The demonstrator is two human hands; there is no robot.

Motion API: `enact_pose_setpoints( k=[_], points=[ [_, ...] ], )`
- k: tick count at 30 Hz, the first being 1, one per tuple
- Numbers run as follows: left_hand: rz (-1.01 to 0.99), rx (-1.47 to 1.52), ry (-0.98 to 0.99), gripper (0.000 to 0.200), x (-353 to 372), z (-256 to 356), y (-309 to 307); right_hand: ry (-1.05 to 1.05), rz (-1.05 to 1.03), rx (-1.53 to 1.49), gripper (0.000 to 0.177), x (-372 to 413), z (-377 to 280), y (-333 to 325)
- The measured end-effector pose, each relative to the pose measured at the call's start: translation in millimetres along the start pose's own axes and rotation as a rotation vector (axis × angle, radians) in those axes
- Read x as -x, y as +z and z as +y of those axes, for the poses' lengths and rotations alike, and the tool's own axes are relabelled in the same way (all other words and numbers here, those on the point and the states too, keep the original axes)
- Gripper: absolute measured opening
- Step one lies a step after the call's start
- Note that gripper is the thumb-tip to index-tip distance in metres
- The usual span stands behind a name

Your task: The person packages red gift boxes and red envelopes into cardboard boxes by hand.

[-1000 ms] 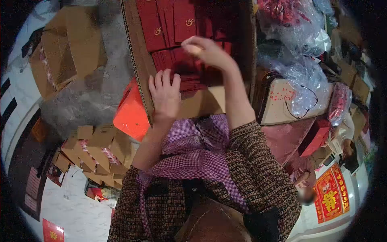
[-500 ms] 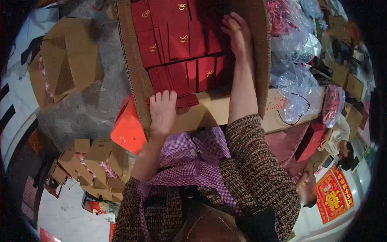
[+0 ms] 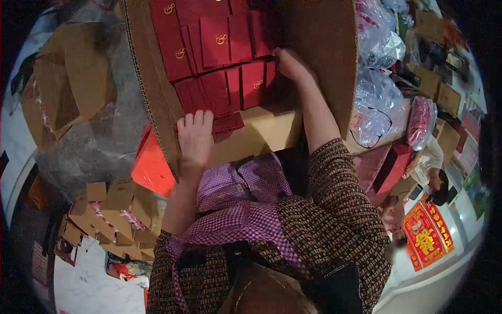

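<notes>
Rows of flat dark-red packets with gold emblems [image 3: 215, 44] fill an open cardboard box [image 3: 329, 57] in front of me. My left hand [image 3: 195, 138] is at the box's near left side, its fingers closed at one end of a red packet [image 3: 228, 124] that lies crosswise below the rows. That hand's thumb is hidden. Inside the box, my right hand [image 3: 294, 67] reaches to the right end of the rows, its fingertips at the edge of the packets. Shadow and the hand itself hide most of its fingers.
An orange-red bag [image 3: 151, 165] sits left of the box. Cardboard cartons [image 3: 117, 206] stand at lower left, and a folded carton [image 3: 78, 78] lies at upper left. Right of the box are clear plastic bags [image 3: 379, 104], glasses [image 3: 384, 123] and another person [image 3: 430, 167].
My right hand has moved down and left, from the box's right wall to the packets' right end. The view has shifted; my left hand stays beside the crosswise packet.
</notes>
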State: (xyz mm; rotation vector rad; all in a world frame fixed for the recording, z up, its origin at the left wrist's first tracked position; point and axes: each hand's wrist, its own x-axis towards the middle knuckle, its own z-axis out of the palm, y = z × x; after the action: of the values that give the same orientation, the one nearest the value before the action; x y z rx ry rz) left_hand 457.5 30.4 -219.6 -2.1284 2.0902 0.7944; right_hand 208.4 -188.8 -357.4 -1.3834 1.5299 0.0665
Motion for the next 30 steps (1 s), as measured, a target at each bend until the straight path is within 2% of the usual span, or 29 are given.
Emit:
enact_pose_setpoints(
  k=[1, 2, 5, 7, 8, 10, 11, 13, 17, 19, 21, 23, 25, 27, 28, 30],
  points=[
    [0.02, 0.003, 0.005, 0.054, 0.3, -1.2, 2.1, 0.228, -0.003, -0.388, 0.027, 7.9, -4.1, 4.6],
    [0.015, 0.004, -0.002, 0.055, 0.1, -1.8, 3.7, 0.234, -0.004, -0.387, 0.027, 15.5, -11.2, 3.2],
    [-0.016, 0.006, -0.003, 0.056, -0.9, -0.9, -0.1, 0.185, -0.077, -0.202, 0.023, 20.3, -17.8, -4.2],
    [-0.023, 0.006, -0.011, 0.056, -1.3, -0.5, -0.9, -0.174, -0.095, 0.173, 0.023, 4.5, 13.9, -1.1],
    [-0.023, -0.002, -0.01, 0.057, -1.0, -0.5, 0.1, -0.173, -0.097, 0.174, 0.023, 7.9, 5.7, -3.0],
    [-0.007, 0.01, -0.001, 0.057, -1.4, -1.3, -0.7, -0.043, -0.143, 0.222, 0.015, 17.4, -17.4, -9.9],
    [-0.016, 0.008, -0.009, 0.057, -1.3, -0.9, 0.1, -0.04, -0.145, 0.223, 0.015, 12.0, -7.9, -6.6],
    [-0.011, -0.011, -0.009, 0.057, -1.4, -1.3, 2.5, -0.197, -0.074, 0.289, 0.015, -6.7, 22.3, 2.7],
    [-0.013, 0.005, -0.005, 0.055, -2.5, -0.6, 0.4, -0.283, -0.223, 0.361, 0.016, 23.2, -34.0, -15.1],
    [-0.011, -0.008, -0.007, 0.052, -2.7, -1.1, 2.7, -0.275, -0.256, 0.131, 0.023, 24.5, -39.9, -13.9],
    [-0.006, 0.003, -0.008, 0.051, -2.5, 0.1, 0.3, -0.321, -0.255, 0.131, 0.022, 25.5, -45.4, -15.0],
    [0.017, 0.0, -0.001, 0.051, -3.3, -0.3, 1.7, -0.367, -0.221, -0.112, 0.03, 28.5, -50.0, -17.1],
    [0.01, -0.01, -0.004, 0.052, -2.5, -0.2, 3.1, -0.347, -0.248, -0.129, 0.032, 25.2, -49.2, -21.5],
    [-0.06, -0.025, -0.017, 0.055, -3.2, 1.0, -0.4, -0.26, -0.439, 0.07, 0.028, 22.4, -50.7, -29.2],
    [-0.061, -0.026, -0.017, 0.055, -2.9, 1.2, 0.1, -0.351, -0.422, 0.193, 0.028, 26.5, -48.8, -30.2],
    [-0.034, -0.029, -0.005, 0.056, -1.9, 0.7, 1.8, -0.332, -0.448, 0.286, 0.021, 27.0, -46.4, -30.7]
  ],
)
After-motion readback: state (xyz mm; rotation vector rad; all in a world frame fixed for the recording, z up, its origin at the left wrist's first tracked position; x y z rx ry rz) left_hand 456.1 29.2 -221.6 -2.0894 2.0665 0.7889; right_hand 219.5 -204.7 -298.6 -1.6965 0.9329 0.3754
